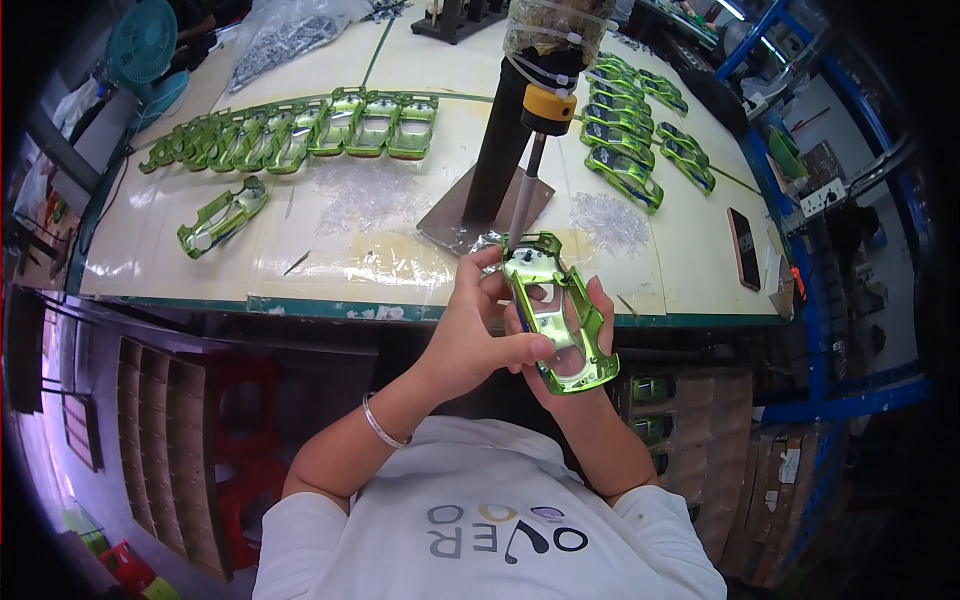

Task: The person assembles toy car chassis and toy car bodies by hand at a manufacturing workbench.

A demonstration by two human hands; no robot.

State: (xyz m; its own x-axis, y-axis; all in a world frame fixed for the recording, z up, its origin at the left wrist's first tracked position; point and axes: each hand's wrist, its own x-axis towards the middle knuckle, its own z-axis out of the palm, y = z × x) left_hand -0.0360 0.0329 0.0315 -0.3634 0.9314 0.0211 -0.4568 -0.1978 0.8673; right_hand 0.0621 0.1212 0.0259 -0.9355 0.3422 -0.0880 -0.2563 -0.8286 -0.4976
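Observation:
Between my two hands sits a shiny green toy car body shell [548,318], tilted, with its hollow underside facing up. My left hand [475,325] grips its left side, the thumb pressed along the near part. From below and the right, my right hand [602,318] supports it, partly hidden by the shell. The narrow tip of a rod-shaped tool [522,205] with a yellow collar [548,108] comes down at the shell's far end; whether it touches, I cannot tell. A dark post [494,150] on a metal base plate [450,215] stands behind.
More green shells [290,135] line the table at the left, one [222,215] lying apart. Others [618,140] sit at the right. Piles of clear plastic bits [370,195] flank the post. A phone [743,248] lies near the right edge; a fan [141,45] stands far left.

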